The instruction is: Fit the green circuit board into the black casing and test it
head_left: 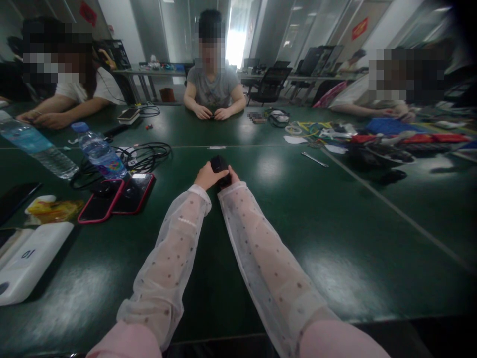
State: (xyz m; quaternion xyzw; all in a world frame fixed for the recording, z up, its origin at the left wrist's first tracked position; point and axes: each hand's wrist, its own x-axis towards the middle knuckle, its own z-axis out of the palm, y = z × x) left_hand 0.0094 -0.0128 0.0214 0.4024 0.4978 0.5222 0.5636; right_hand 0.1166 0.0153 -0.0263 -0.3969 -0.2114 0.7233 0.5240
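A small black object [219,163] is held between my two hands over the middle of the green table [283,199]. My left hand [207,176] grips it from the left, its thumb laid across the near side. On the right side, my right hand [233,177] has its fingers wrapped against the same object, mostly hidden behind the sheer dotted sleeve. What the black object is, I cannot make out.
Left: two phones [100,201], a water bottle [100,151], a larger bottle [40,149], black cables [152,151] and a white power bank [35,261]. Right: a wrench [315,159], tools and a blue cloth [389,126]. A person [214,87] sits opposite; others sit at both sides.
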